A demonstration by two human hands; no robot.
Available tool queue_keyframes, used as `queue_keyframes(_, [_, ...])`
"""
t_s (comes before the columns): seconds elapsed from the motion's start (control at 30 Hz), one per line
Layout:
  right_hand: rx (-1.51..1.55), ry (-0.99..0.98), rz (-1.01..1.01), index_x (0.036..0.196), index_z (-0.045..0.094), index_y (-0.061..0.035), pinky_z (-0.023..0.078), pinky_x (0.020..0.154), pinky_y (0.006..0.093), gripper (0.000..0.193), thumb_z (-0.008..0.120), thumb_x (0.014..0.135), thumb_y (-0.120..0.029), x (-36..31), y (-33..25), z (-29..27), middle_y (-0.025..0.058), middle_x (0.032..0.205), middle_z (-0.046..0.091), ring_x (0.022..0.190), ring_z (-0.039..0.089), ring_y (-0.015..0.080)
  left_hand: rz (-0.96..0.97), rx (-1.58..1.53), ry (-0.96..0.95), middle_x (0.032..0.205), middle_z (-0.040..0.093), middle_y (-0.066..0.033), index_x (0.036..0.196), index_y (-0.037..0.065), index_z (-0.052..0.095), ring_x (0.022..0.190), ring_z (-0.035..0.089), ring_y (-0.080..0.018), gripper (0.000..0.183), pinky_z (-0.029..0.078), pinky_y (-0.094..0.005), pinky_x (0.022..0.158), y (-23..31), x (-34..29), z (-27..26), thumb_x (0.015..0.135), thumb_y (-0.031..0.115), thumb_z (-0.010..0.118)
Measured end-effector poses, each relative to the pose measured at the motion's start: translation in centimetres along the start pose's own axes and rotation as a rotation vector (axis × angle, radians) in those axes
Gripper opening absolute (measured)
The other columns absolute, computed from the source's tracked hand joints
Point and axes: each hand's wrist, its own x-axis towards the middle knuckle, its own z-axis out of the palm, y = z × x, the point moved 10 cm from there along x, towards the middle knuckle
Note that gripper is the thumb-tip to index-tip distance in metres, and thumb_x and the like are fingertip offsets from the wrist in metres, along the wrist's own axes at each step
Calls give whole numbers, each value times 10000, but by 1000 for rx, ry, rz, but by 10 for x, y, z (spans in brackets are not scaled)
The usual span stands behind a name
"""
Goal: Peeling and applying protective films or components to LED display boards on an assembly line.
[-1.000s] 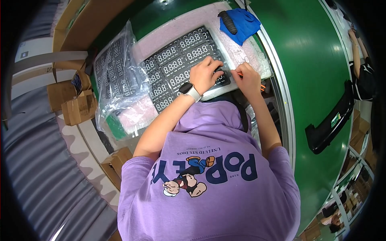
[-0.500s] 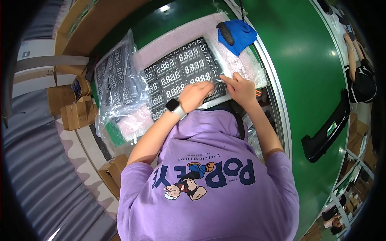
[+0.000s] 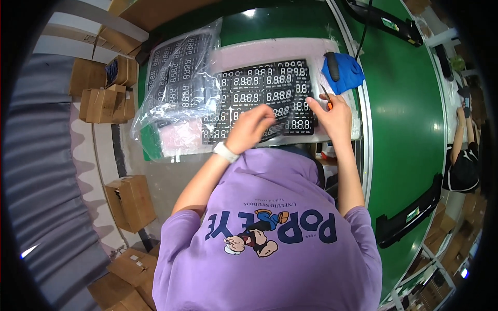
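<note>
A black sheet (image 3: 246,97) printed with rows of white segment digits lies on a pale pink foam mat (image 3: 249,51). My left hand (image 3: 251,127), wearing a watch band, is closed at the sheet's near part. Its fingers pinch a curved, blurred strip of the black sheet (image 3: 281,111) that rises off the rest. At the sheet's right side my right hand (image 3: 334,118) has its thumb and index finger apart, with a small orange-handled tool (image 3: 329,104) held in it, its thin dark tip pointing away from me. The tool's exact kind is unclear.
Left of the sheet, clear plastic (image 3: 174,111) covers more black digit sheets. A blue cloth (image 3: 346,72) with a dark roll-shaped object (image 3: 332,66) sits at the mat's far right. Black curved parts (image 3: 410,212) rest on the green table (image 3: 399,129). Cardboard boxes (image 3: 129,202) stand at left.
The view has shifted, showing the bench lower. My left hand now lifts a strip of the black sheet. My right hand has opened from pointing, and the orange-handled tool has swung upward in it.
</note>
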Motion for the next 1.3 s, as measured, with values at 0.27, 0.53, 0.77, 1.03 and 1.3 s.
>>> queue_keyframes(0.27, [331,-448,236,981,675,61,516,566,324,493,766,821,-396,-8,11,68,131,675,687,577,651,169,129,61,43,823,622,-143,916,24,559,741,619,-354,83,481,-404,654,9,18,22,909,85,614])
queue_keyframes(0.53, [220,128,-24,943,701,25,484,582,274,195,724,872,-155,44,82,-58,62,762,685,660,616,100,-75,-594,241,827,501,14,985,78,525,730,522,-93,68,516,-271,710,4,-26,-89,994,145,529])
queue_keyframes(0.77, [844,143,146,1028,646,40,305,405,204,199,720,880,-69,114,66,-25,13,694,590,471,458,53,-133,-544,628,781,505,12,913,57,546,700,508,-66,212,562,-259,644,-44,-84,-174,845,38,746])
queue_keyframes(1.03, [145,178,-66,881,718,10,522,659,364,227,745,811,-204,251,48,58,123,763,706,695,682,239,-354,22,394,866,649,-105,1024,11,635,718,645,-207,132,532,-325,660,-48,-67,-119,899,-10,598])
queue_keyframes(1.3, [-198,-161,-304,1131,703,-86,551,707,456,473,711,832,-452,110,-68,79,126,793,695,773,696,345,-418,533,75,921,691,-185,1412,119,471,847,658,-397,579,519,-484,720,-77,-45,-70,871,212,653])
